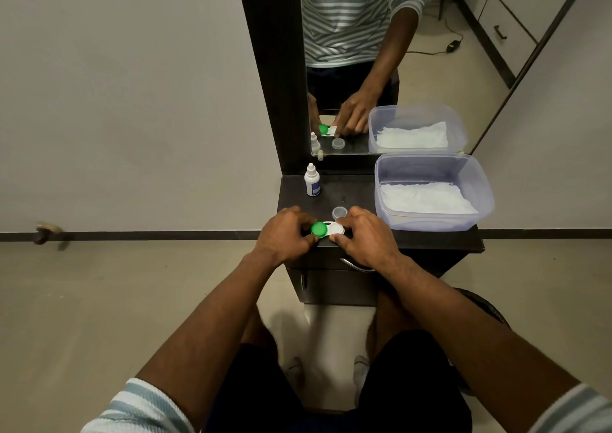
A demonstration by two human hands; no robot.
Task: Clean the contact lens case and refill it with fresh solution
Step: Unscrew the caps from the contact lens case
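A white contact lens case (334, 230) lies near the front edge of the dark dresser top (361, 187). Its left well carries a green cap (319, 229); its right side is white. My left hand (286, 234) pinches the green cap with curled fingers. My right hand (362, 235) grips the white right end of the case. A small clear cap (339, 213) sits just behind the case. A white solution bottle (311, 180) with a dropper tip stands upright at the back left.
A clear plastic tub (477, 200) with white tissue inside fills the right side of the top. A mirror (381, 68) rises behind it. A drawer handle (356, 265) sits below the front edge. My knees are below the dresser.
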